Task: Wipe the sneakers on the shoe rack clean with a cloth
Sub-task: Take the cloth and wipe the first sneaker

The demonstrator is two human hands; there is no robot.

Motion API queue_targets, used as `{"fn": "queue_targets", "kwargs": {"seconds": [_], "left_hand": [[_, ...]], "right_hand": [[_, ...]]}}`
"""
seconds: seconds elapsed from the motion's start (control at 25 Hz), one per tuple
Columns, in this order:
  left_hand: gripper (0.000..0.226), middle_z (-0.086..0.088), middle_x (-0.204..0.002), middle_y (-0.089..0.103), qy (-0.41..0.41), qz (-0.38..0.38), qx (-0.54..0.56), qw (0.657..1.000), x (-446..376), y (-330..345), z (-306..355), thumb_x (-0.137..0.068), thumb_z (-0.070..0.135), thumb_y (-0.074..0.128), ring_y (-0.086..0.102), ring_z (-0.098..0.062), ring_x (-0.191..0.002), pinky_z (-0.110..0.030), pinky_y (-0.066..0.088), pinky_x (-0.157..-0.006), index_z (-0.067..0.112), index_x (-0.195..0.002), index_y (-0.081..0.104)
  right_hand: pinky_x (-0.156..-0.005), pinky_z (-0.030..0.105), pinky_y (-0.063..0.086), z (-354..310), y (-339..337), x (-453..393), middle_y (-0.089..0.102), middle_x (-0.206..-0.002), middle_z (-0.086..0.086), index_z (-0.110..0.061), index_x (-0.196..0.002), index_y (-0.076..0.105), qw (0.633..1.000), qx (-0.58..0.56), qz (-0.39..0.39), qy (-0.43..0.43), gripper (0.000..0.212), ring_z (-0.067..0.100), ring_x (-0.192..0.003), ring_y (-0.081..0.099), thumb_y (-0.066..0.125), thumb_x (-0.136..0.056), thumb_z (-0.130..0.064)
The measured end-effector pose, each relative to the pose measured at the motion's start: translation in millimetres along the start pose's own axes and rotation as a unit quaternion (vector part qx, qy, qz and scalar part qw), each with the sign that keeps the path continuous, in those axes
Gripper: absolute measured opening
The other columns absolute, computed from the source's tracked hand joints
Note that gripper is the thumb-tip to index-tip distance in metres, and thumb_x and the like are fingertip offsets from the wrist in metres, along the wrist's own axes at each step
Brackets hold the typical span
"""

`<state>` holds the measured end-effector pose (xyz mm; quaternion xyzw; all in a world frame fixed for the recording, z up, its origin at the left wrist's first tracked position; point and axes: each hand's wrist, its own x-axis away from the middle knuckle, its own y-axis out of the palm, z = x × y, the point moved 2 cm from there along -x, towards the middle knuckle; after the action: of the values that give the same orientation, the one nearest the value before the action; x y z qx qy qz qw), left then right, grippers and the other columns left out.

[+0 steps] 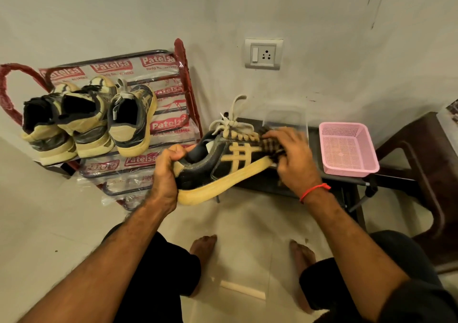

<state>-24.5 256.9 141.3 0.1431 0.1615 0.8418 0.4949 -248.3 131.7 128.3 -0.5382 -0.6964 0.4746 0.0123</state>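
Observation:
I hold a black sneaker (210, 171) with a cream sole and cream cross stripes in front of me, toe pointing right. My left hand (168, 171) grips its heel, thumb hooked over the collar. My right hand (292, 156) presses a dark checked cloth (271, 144) against the side near the toe; the cloth is blurred and mostly hidden under the fingers. Three more worn cream-and-grey sneakers (86, 119) stand heel-out on the top shelf of the red shoe rack (184, 74) at left.
A pink plastic basket (347, 149) sits on a low dark table (396, 176) to the right. A dark chair (426, 174) stands at far right. A wall socket (264, 53) is above. My bare feet rest on the tiled floor.

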Motion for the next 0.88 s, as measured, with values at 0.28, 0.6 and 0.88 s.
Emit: {"fn": "queue_targets", "kwargs": {"seconds": [0.28,0.6,0.88], "left_hand": [[0.01,-0.004,-0.076,0.066,0.067,-0.072,-0.041,0.994,-7.9,-7.3,-4.9,-0.064,0.028,0.054,0.06,-0.023,-0.078,-0.029,0.052,-0.069,0.021,-0.06,0.049],[0.02,-0.019,-0.088,0.064,0.064,-0.098,-0.065,0.991,-11.4,-15.9,0.6,-0.063,0.03,0.066,0.057,-0.029,-0.082,-0.037,0.047,-0.073,0.019,-0.062,0.049],[0.01,-0.025,-0.094,0.067,0.069,-0.106,-0.085,0.988,-14.8,-13.5,-5.7,-0.065,0.023,0.058,0.06,-0.037,-0.087,-0.036,0.052,-0.072,0.015,-0.063,0.051]], "right_hand": [[-0.101,0.035,0.045,-25.8,-0.5,11.0,0.061,-0.117,0.006,-0.012,-0.113,0.065,0.998,-0.065,0.012,0.013,0.061,0.025,-0.112,0.051,0.046,-0.063,0.016],[-0.1,0.043,0.045,-2.8,-5.6,-1.3,0.059,-0.119,0.012,-0.011,-0.116,0.065,1.0,0.008,-0.003,-0.006,0.064,0.032,-0.112,0.049,0.041,-0.061,0.009],[-0.102,0.038,0.047,26.5,-15.8,1.3,0.059,-0.122,0.006,-0.016,-0.119,0.064,0.995,-0.032,0.014,0.095,0.063,0.028,-0.116,0.052,0.047,-0.069,0.019]]}}
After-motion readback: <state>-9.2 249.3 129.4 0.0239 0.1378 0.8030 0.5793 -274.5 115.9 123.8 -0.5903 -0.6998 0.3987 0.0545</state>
